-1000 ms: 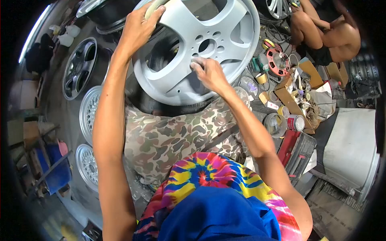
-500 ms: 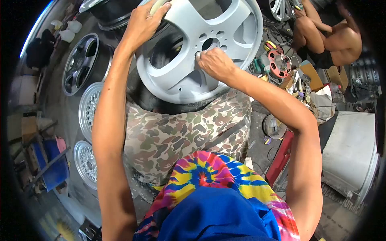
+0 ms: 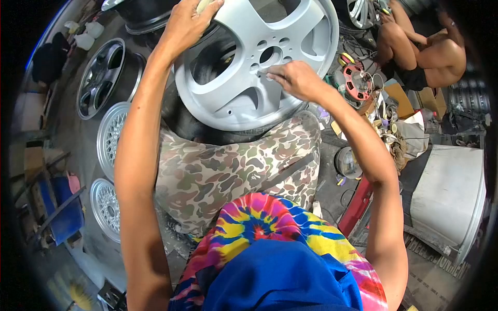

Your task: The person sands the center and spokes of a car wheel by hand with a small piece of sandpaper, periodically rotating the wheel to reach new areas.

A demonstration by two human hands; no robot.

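Observation:
A matte grey alloy wheel rim (image 3: 228, 85) with broad spokes leans tilted in front of my camouflage-covered lap. My left hand (image 3: 189, 26) is closed on its upper left edge, the thumb lying over a small pale yellowish patch or pad (image 3: 203, 6). Over the spoke just below the centre hole is my right hand (image 3: 300, 82), its fingers pinched together and pointing left at the lug holes. Whatever those fingertips hold, if anything, is too small to make out. A dark tyre (image 3: 179, 111) shows behind and under the rim.
At left stand a dark-spoked wheel (image 3: 101, 78) and two silver mesh wheels (image 3: 111, 137). A red cable reel (image 3: 358, 82) and cluttered tools lie to the right. Another person (image 3: 430, 52) crouches at upper right by another wheel. A white panel (image 3: 451, 194) stands at lower right.
My right hand has shifted a little right from the lug hole, its fingers now more stretched to the left. My left hand keeps its hold on the rim. The view has moved slightly.

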